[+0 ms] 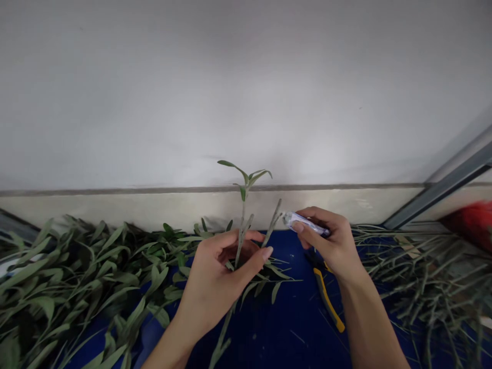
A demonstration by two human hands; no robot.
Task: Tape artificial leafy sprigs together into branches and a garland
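My left hand (225, 271) is closed around a grey-green branched plant stem (226, 323), its thumb and fingertips on a side branch. A few narrow green leaves (248, 179) top the stem, and bare stubs stick out from it. In my right hand (326, 238) is a small white and purple tube (303, 222), gripped between thumb and fingers. The tube's left end is close beside the bare side branch (273, 220); I cannot tell whether they touch. Below my right hand lie yellow and black-handled pliers (328, 300), their head partly hidden.
Leafy green sprigs (126, 277) are heaped on the left of the blue work surface (284, 328). Bare stems (434, 287) pile up at the right. A wall (246, 92) rises behind, with a grey metal bar (442, 189) and something red (472, 223) at the right.
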